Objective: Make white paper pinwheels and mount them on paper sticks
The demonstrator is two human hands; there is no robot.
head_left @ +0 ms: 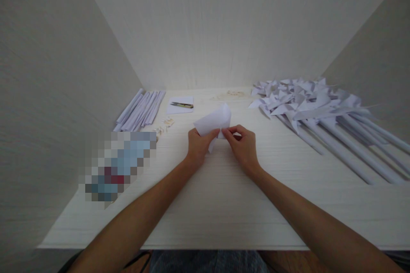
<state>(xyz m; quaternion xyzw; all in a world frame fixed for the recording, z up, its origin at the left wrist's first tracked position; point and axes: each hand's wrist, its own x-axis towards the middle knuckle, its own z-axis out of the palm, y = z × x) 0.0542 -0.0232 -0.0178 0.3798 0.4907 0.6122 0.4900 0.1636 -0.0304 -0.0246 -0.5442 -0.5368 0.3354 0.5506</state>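
Paper sheet (214, 121) apparently pinched by both hands

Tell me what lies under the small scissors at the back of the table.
The scissors lie on a small white paper sheet, which rests flat on the table. Whatever may be beneath that sheet is covered and cannot be seen.

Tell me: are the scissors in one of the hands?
No, the scissors lie on a paper slip at the back, while both hands hold the folded sheet.
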